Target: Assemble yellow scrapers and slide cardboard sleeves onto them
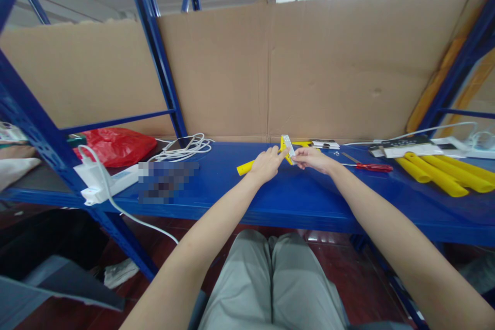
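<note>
My left hand (267, 165) is closed around a yellow scraper-like tool (244, 168), its round handle end sticking out to the left below the hand. At the tool's wide head, a pale silvery-white flat plate (288, 147) stands tilted against the yellow part. The fingers of my right hand (310, 159) pinch the plate's lower right edge. My left fingertips also reach the head; the exact contact there is too small to tell. Right of my right hand lies a red-handled screwdriver (373, 167), near a thin metal strip (351, 158) and tiny metal bits (336, 153).
Several yellow tubular handles (444, 174) lie at the right beside black-and-white packages (406, 146). A power strip (112, 181), white cables (189, 146) and a red plastic bag (118, 145) are at the left. Cardboard (216, 77) backs the blue bench (309, 198) between blue posts.
</note>
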The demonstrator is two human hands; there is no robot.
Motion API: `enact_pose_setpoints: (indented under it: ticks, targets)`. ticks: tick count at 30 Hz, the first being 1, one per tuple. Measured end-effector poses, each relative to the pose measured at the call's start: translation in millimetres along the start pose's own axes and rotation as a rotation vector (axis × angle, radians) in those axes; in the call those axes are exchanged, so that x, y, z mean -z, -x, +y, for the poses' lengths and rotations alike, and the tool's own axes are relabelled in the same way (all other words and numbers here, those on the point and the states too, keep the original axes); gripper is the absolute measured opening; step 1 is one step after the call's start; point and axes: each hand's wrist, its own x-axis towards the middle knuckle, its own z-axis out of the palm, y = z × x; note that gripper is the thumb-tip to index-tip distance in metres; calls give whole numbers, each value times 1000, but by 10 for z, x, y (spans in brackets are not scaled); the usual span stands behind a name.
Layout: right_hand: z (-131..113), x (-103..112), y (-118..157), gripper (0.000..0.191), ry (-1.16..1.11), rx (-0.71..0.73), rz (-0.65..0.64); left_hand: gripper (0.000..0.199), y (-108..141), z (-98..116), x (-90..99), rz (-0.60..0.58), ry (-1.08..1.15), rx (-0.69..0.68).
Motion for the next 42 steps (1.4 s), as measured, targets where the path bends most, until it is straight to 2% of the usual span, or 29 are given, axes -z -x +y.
enact_pose_setpoints:
  ticks: [6,11,16,24,29,32,34,37,39,40,42]
  targets:
    - [-46,-30,22,20,100,30,10,64,21,-32,-2,3,64,-39]
    - [-6,-39,0,30,47,42,38,64,23,-52,27,-6,110,-9]
    - [52,-17,-17,39,-55,8,-3,65,16,-53,45,-13,117,-8]
    - [29,-27,19,28,69,12,-33,59,37,-43,82,-54,117,-10]
    - [3,-35,12,22,58,23,13,54,22,-75,37,-38,134,-15]
    - [-1,42,-17,25,122,23,10,51,15,-93,14,-46,148,-16]
    - [17,173,-38,26,217,26,86,49,14,-97,-3,-56,158,-34]
    - [82,460,-36,23,510,-12,429,46,14,-93,-28,-75,165,-63]
    - [134,642,1,16,749,-126,609,45,14,-87,-35,-89,168,-71]
    - [158,711,26,16,823,-208,651,45,14,-85,-35,-94,170,-72]
    - [191,792,76,20,893,-374,653,45,14,-81,-26,-102,178,-73]
